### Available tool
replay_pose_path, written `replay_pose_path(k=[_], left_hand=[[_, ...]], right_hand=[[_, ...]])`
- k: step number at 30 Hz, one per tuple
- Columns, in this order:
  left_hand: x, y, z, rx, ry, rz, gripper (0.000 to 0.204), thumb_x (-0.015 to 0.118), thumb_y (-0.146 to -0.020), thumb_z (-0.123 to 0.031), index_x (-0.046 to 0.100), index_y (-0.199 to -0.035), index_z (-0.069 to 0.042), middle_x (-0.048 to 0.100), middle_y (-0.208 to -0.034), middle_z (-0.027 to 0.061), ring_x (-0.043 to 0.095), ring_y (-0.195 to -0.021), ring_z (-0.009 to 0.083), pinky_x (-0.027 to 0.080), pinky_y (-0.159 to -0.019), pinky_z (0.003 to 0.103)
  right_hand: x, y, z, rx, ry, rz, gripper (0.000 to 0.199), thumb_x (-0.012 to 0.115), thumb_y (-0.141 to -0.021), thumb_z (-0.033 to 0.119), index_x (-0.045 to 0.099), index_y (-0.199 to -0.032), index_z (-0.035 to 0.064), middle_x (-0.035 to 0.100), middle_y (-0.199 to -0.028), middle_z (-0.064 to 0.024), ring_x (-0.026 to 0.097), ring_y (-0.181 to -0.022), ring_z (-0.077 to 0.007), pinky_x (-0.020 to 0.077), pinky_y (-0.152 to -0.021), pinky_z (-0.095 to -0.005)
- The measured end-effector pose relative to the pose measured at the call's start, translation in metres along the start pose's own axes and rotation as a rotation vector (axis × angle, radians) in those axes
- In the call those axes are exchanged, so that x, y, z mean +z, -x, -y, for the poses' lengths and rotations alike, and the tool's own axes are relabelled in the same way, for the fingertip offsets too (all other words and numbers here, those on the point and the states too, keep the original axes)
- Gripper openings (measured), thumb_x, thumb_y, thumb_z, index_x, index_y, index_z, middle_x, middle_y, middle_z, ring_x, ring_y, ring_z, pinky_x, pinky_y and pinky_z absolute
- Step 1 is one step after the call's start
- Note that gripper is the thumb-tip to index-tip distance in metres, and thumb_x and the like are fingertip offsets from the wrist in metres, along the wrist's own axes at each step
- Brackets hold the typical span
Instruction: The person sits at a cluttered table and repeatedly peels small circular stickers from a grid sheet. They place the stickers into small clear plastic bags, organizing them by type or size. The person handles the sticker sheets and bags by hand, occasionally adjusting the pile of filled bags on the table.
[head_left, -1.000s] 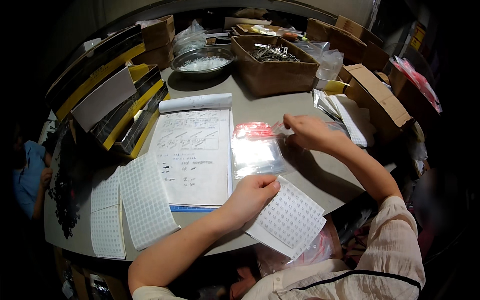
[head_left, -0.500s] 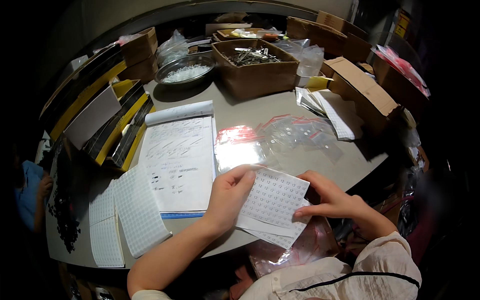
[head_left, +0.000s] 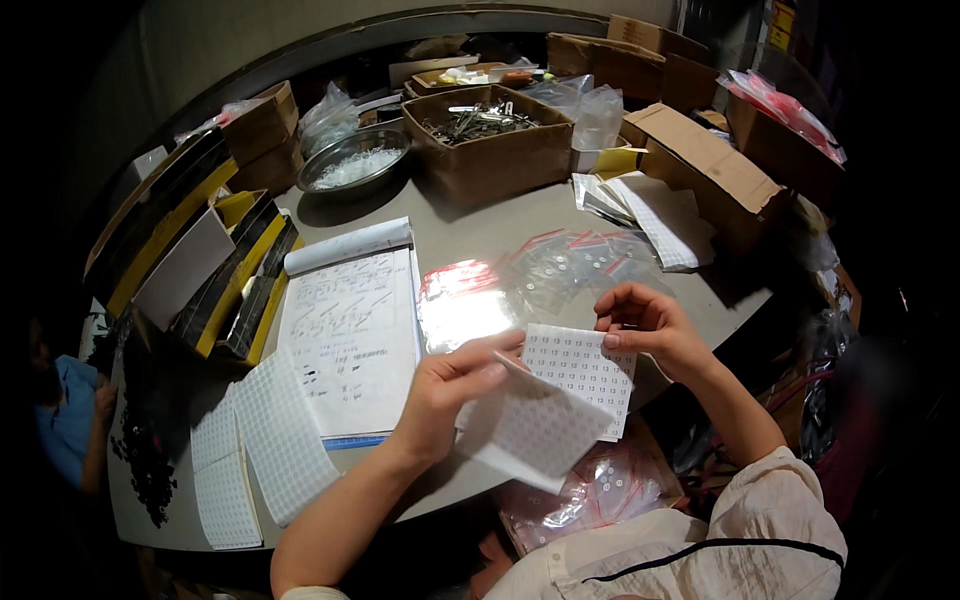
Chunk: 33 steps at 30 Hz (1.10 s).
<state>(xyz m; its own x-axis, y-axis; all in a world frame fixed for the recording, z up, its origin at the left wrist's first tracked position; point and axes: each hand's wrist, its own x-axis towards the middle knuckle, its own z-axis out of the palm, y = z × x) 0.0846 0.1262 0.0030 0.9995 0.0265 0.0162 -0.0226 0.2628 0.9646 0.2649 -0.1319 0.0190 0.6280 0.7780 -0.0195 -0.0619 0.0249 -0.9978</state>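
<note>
White paper sheet of small round stickers (head_left: 575, 375) gripped by left hand (head_left: 450, 385); edge pinched by right hand (head_left: 650, 325). Clear zip bags (head_left: 560, 270) lie unlabelled, apparently; most labelling judged left.

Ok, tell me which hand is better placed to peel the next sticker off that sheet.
Right. The right hand has its fingertips pinching at the top edge of the sticker sheet, while the left hand grips and steadies the sheet from the side.

Grey table (head_left: 480, 225) with notepad (head_left: 350, 335), clear bags (head_left: 520, 290), sticker sheets (head_left: 280, 440), perhaps metal-filled box (head_left: 490, 140).
</note>
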Motion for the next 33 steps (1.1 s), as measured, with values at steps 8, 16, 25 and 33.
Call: replay_pose_path(k=[8, 16, 25, 33], left_hand=[[0.014, 0.004, 0.004, 0.057, -0.380, -0.074, 0.020, 0.064, -0.095, -0.009, 0.076, -0.110, -0.001, 0.063, -0.111, 0.0079, 0.060, -0.107, 0.0177, 0.048, -0.094, 0.032], [0.013, 0.001, 0.011, 0.148, -0.348, -0.092, 0.021, 0.066, -0.095, -0.008, 0.076, -0.112, -0.002, 0.060, -0.102, 0.0051, 0.061, -0.094, 0.0143, 0.051, -0.083, 0.028], [0.019, 0.008, 0.004, 0.035, -0.301, -0.103, 0.022, 0.066, -0.096, -0.004, 0.075, -0.115, 0.002, 0.074, -0.103, 0.0070, 0.068, -0.093, 0.0128, 0.054, -0.084, 0.026], [0.025, 0.010, 0.003, 0.120, -0.334, -0.108, 0.021, 0.065, -0.098, -0.006, 0.074, -0.116, 0.002, 0.076, -0.103, 0.0077, 0.067, -0.093, 0.0114, 0.055, -0.083, 0.027]], right_hand=[[0.025, -0.006, -0.003, -0.143, 0.026, 0.079, 0.038, 0.077, -0.087, 0.007, 0.061, -0.122, 0.0036, 0.066, -0.110, -0.0026, 0.064, -0.103, -0.0123, 0.0514, -0.091, -0.0285], [0.027, -0.010, -0.024, -0.115, 0.181, 0.119, 0.037, 0.078, -0.086, 0.006, 0.061, -0.118, 0.0024, 0.066, -0.107, -0.0023, 0.064, -0.096, -0.0107, 0.0530, -0.083, -0.0268], [0.018, -0.004, -0.032, -0.066, -0.009, 0.097, 0.026, 0.081, -0.087, 0.007, 0.067, -0.108, -0.0010, 0.070, -0.100, -0.0047, 0.067, -0.089, -0.0098, 0.0545, -0.078, -0.0243], [0.026, -0.001, -0.029, -0.147, 0.129, 0.122, 0.020, 0.076, -0.094, 0.013, 0.067, -0.106, -0.0009, 0.070, -0.093, -0.0035, 0.067, -0.086, -0.0073, 0.0530, -0.074, -0.0218]])
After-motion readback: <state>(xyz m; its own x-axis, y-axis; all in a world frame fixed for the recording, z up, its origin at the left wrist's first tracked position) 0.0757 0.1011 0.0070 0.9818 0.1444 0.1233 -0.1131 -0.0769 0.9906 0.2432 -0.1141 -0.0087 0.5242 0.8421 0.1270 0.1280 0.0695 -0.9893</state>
